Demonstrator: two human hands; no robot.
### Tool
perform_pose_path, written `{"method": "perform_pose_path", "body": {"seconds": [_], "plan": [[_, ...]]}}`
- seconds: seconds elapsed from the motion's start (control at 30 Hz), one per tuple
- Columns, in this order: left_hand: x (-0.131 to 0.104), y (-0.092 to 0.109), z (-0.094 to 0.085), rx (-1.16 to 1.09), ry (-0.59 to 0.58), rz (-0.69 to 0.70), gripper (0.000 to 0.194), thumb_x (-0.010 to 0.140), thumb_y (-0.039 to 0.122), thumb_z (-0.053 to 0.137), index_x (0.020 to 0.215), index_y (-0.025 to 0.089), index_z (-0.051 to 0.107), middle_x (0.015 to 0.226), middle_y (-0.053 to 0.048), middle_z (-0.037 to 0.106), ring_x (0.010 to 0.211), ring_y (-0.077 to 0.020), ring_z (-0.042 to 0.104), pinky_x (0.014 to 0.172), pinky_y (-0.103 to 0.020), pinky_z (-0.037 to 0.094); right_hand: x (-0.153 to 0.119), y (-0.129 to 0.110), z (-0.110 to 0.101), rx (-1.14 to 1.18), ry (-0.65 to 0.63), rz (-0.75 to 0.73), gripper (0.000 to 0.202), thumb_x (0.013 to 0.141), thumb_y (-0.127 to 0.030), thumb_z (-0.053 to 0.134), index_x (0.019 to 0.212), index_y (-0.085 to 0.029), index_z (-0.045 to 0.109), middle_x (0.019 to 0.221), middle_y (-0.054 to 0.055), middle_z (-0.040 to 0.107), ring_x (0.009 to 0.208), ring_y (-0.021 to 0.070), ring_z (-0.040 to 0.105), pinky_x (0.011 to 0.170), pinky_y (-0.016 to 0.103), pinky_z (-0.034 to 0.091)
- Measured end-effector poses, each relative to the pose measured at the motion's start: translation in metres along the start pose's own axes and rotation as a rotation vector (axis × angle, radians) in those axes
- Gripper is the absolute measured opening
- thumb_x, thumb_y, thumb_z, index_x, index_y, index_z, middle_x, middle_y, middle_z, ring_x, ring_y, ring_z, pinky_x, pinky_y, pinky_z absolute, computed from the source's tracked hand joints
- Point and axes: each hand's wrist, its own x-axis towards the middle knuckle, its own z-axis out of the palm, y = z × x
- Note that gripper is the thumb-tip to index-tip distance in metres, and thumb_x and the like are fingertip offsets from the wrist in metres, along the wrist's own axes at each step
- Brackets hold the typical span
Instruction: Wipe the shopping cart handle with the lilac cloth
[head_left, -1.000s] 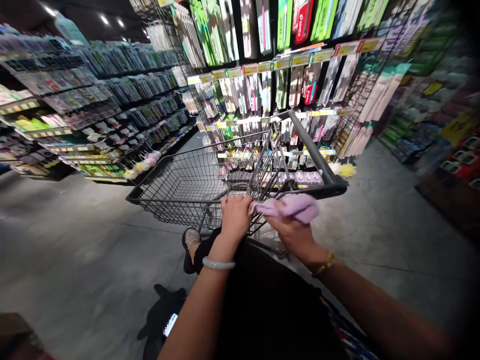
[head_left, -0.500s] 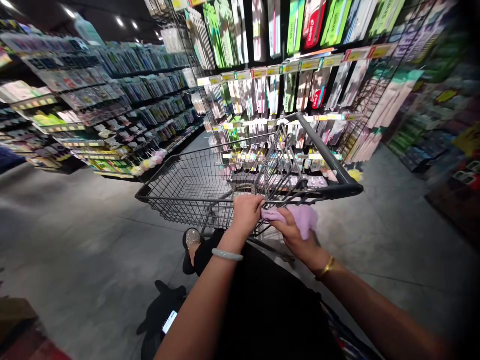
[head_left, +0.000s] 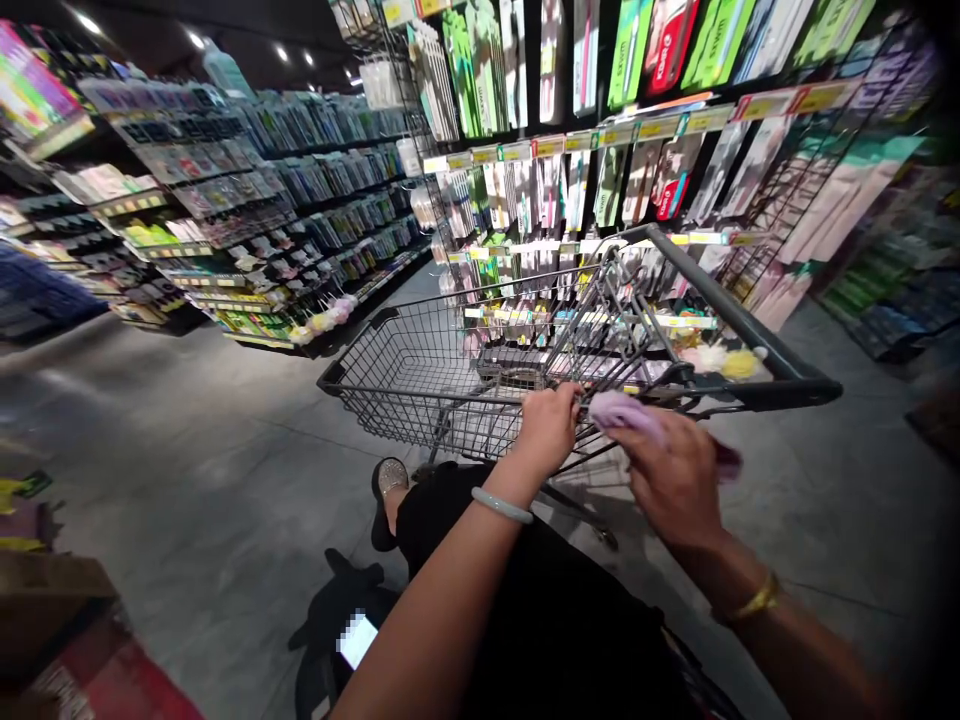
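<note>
An empty dark wire shopping cart (head_left: pixel 405 405) stands side-on before me, its push bar (head_left: pixel 739 315) to the right. My left hand (head_left: pixel 550 428), below a pale bangle, is closed around the cart's top side rail. Just to its right, my right hand (head_left: pixel 675 470), with a gold bracelet at the wrist, grips a lilac cloth (head_left: pixel 630 415). The cloth is bunched over the same rail area; whether it touches the metal there I cannot tell. Part of it pokes out darker behind the right hand.
A rack of hanging packaged toothbrushes (head_left: pixel 555 190) rises behind the cart. Further shelves (head_left: pixel 322 190) line an aisle at left. A cardboard box (head_left: pixel 52 610) sits at lower left. My shoe (head_left: pixel 391 480) is near the cart's wheels, on the grey floor (head_left: pixel 210 480).
The view has shifted, so the cart and hands appear further right. My right hand has moved right and turned knuckles-up over the cloth, which is more bunched. My left hand keeps its hold on the rail.
</note>
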Motion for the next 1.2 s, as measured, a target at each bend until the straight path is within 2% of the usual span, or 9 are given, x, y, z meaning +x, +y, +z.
{"method": "perform_pose_path", "body": {"seconds": [0.2,0.33,0.4,0.5,0.7,0.87,1.0,1.1,1.2], "plan": [[-0.002,0.014,0.011,-0.072,0.024,0.085,0.038,0.093,0.011,0.049,0.130,0.017,0.048,0.113,-0.011,0.067,0.109,-0.0225,0.061,0.096,-0.039,0.045,0.017,0.004,0.006,-0.288,-0.021,-0.009,0.034,0.093,-0.017,0.051,0.118,-0.029,0.071,0.126,0.011,0.060,0.118,0.0276,0.049,0.098,0.043,0.035],[-0.005,-0.012,-0.008,0.035,0.112,0.109,0.040,0.097,0.023,0.053,0.137,0.023,0.047,0.137,-0.011,0.058,0.132,-0.0242,0.047,0.110,-0.045,0.035,0.016,0.020,-0.006,-0.364,-0.128,0.070,0.034,0.092,-0.019,0.052,0.121,-0.028,0.068,0.123,0.011,0.061,0.109,0.0274,0.050,0.087,0.040,0.032],[-0.004,-0.030,-0.020,0.184,0.095,-0.022,0.026,0.100,0.036,0.050,0.122,0.027,0.060,0.127,-0.008,0.064,0.128,-0.0275,0.049,0.115,-0.055,0.022,0.019,0.027,-0.018,-0.378,-0.151,0.098,0.031,0.092,-0.019,0.051,0.117,-0.025,0.069,0.121,0.012,0.061,0.108,0.0286,0.049,0.084,0.040,0.031],[0.003,-0.045,-0.024,0.307,-0.063,-0.067,0.031,0.103,0.040,0.040,0.099,0.023,0.066,0.098,-0.006,0.068,0.101,-0.0243,0.059,0.107,-0.049,0.031,0.033,0.021,-0.017,-0.424,-0.146,0.178,0.027,0.093,-0.021,0.050,0.111,-0.021,0.070,0.108,0.015,0.062,0.101,0.0294,0.048,0.081,0.041,0.029],[0.016,-0.026,-0.003,0.377,-0.024,-0.026,0.037,0.103,0.042,0.035,0.098,0.021,0.064,0.094,-0.009,0.065,0.095,-0.0252,0.056,0.087,-0.039,0.038,0.065,-0.007,0.030,-0.235,-0.198,0.046,0.033,0.096,-0.022,0.046,0.120,-0.029,0.067,0.103,0.009,0.063,0.099,0.0249,0.048,0.097,0.045,0.028],[0.019,-0.035,-0.007,0.210,-0.030,0.001,0.033,0.104,0.040,0.038,0.114,0.023,0.065,0.103,-0.007,0.069,0.098,-0.0226,0.059,0.087,-0.035,0.041,0.040,0.045,0.001,-0.205,-0.184,0.053,0.029,0.092,-0.025,0.053,0.117,-0.025,0.068,0.107,0.009,0.061,0.097,0.0238,0.051,0.089,0.037,0.036],[0.016,-0.050,-0.013,0.321,0.107,-0.201,0.039,0.104,0.044,0.036,0.103,0.025,0.070,0.108,-0.008,0.069,0.107,-0.0257,0.057,0.101,-0.043,0.035,0.036,0.072,-0.023,-0.311,-0.134,0.232,0.025,0.090,-0.032,0.055,0.108,-0.024,0.071,0.089,0.008,0.058,0.082,0.0225,0.052,0.075,0.033,0.035],[0.015,-0.050,-0.012,0.409,0.012,-0.197,0.047,0.104,0.047,0.031,0.091,0.022,0.068,0.092,-0.008,0.068,0.094,-0.0255,0.058,0.092,-0.041,0.036,0.057,0.054,-0.008,-0.374,-0.142,0.362,0.025,0.091,-0.033,0.052,0.100,-0.023,0.073,0.079,0.007,0.058,0.072,0.0213,0.049,0.067,0.033,0.029],[0.015,-0.043,-0.009,0.446,-0.025,-0.138,0.045,0.104,0.047,0.031,0.092,0.022,0.066,0.091,-0.008,0.067,0.091,-0.0252,0.057,0.084,-0.038,0.035,0.078,0.018,0.024,-0.245,-0.233,0.265,0.025,0.092,-0.032,0.050,0.096,-0.023,0.072,0.081,0.007,0.062,0.073,0.0204,0.050,0.066,0.033,0.026]]}}
